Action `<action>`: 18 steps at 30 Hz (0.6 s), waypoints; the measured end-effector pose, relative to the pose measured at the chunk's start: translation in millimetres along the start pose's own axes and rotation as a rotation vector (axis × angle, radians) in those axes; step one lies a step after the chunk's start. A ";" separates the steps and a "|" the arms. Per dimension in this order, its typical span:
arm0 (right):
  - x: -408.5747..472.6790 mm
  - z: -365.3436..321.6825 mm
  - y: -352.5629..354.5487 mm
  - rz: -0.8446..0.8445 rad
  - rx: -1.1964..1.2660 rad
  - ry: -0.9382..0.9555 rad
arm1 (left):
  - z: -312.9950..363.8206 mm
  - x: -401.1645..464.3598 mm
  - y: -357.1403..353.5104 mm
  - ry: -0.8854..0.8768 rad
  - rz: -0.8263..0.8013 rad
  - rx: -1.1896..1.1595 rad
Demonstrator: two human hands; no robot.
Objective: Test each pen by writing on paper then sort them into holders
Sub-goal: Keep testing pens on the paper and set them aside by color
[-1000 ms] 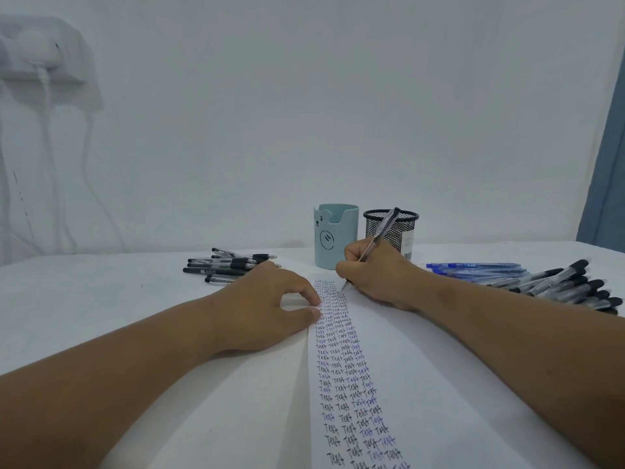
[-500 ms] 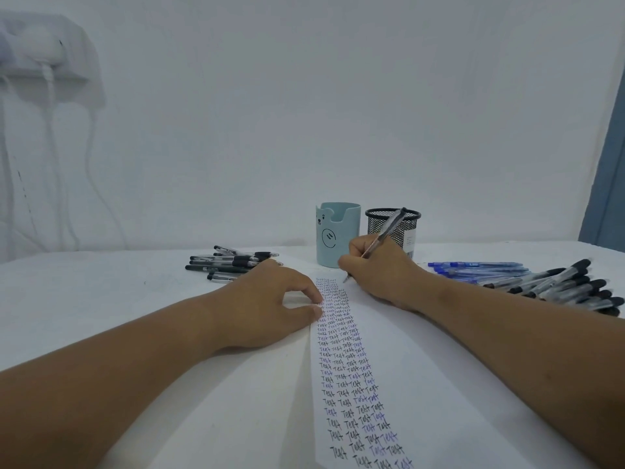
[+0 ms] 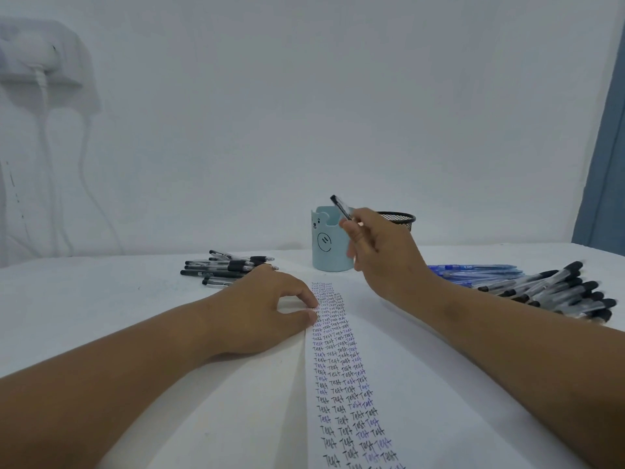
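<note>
My right hand (image 3: pixel 382 255) is raised off the paper, gripping a black pen (image 3: pixel 341 206) whose end sticks up in front of the light blue bear holder (image 3: pixel 326 245). The black mesh holder (image 3: pixel 400 219) stands just behind that hand, partly hidden. My left hand (image 3: pixel 267 306) rests on the left edge of the white paper (image 3: pixel 399 384), fingertips curled beside columns of handwritten "Test" words. Both holders' insides are hidden from view.
A pile of black pens (image 3: pixel 225 267) lies left of the blue holder. Blue pens (image 3: pixel 473 270) and a larger heap of black-capped pens (image 3: pixel 561 292) lie at the right. A wall socket with cables (image 3: pixel 40 72) is at far left, a blue curtain (image 3: pixel 605 164) at right.
My right hand stopped writing, lifted from the paper and rose toward the holders, swinging the pen's end up and to the left. My left hand stayed in place.
</note>
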State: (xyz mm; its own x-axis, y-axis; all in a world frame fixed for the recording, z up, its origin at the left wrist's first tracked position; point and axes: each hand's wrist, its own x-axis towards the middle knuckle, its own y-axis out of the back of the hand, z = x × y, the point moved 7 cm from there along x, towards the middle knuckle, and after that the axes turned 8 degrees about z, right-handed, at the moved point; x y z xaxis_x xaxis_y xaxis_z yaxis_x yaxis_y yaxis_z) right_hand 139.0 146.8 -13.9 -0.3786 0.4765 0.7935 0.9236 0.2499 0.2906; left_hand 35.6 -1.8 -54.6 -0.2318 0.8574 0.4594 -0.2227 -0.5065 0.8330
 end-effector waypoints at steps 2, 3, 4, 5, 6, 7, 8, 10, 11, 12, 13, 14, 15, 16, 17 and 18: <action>-2.0 -0.8 -2.1 -0.004 -0.028 0.040 | -0.7 0.6 -0.8 -0.004 0.003 0.002; -3.3 -1.5 -3.4 -0.019 -0.047 0.051 | -0.9 0.6 -0.7 -0.005 0.006 0.001; -4.7 -2.0 -5.1 -0.042 -0.058 0.055 | -0.8 0.6 -0.5 -0.007 0.009 0.000; -5.9 -2.4 -6.7 -0.068 -0.056 0.049 | -0.4 0.4 -0.2 -0.013 0.015 0.001; -7.1 -3.1 -7.4 -0.089 -0.045 0.041 | 0.1 0.3 0.1 -0.019 0.019 0.002; -7.5 -3.9 -7.8 -0.104 -0.032 0.037 | 0.6 -0.1 0.4 -0.021 0.020 0.000; -7.9 -4.7 -8.3 -0.117 -0.022 0.038 | 0.4 -0.2 0.5 -0.015 0.021 -0.004; -9.5 -6.4 -8.6 -0.141 -0.017 0.045 | -1.0 -0.5 -0.1 0.005 0.019 -0.011; -10.1 -6.7 -8.7 -0.148 -0.009 0.048 | -0.9 -0.7 -0.2 0.011 0.017 -0.009; -10.5 -6.6 -8.5 -0.155 0.004 0.048 | 0.3 -0.9 0.4 0.015 0.016 -0.009; -10.7 -5.7 -8.4 -0.163 0.013 0.040 | 2.0 -1.0 1.3 0.020 0.017 -0.015; -10.3 -5.1 -8.3 -0.170 0.009 0.033 | 4.3 -1.1 2.3 0.030 0.021 -0.036; -9.6 -5.2 -8.7 -0.187 -0.017 0.030 | 6.5 -1.4 3.0 0.052 0.025 -0.063; -9.2 -5.6 -9.9 -0.215 -0.064 0.036 | 9.0 -1.7 3.8 0.082 0.035 -0.079; -8.6 -7.0 -11.5 -0.248 -0.125 0.054 | 10.7 -2.4 4.1 0.112 0.046 -0.072; -8.1 -8.5 -12.7 -0.279 -0.177 0.068 | 13.4 -3.6 4.3 0.132 0.057 -0.051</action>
State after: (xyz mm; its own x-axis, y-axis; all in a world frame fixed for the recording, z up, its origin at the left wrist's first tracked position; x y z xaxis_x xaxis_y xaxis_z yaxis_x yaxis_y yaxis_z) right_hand 130.8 132.6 -19.5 -0.6187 0.3518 0.7025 0.7834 0.2093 0.5852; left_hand 48.2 -5.8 -48.6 -0.3668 0.8098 0.4579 -0.2529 -0.5605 0.7886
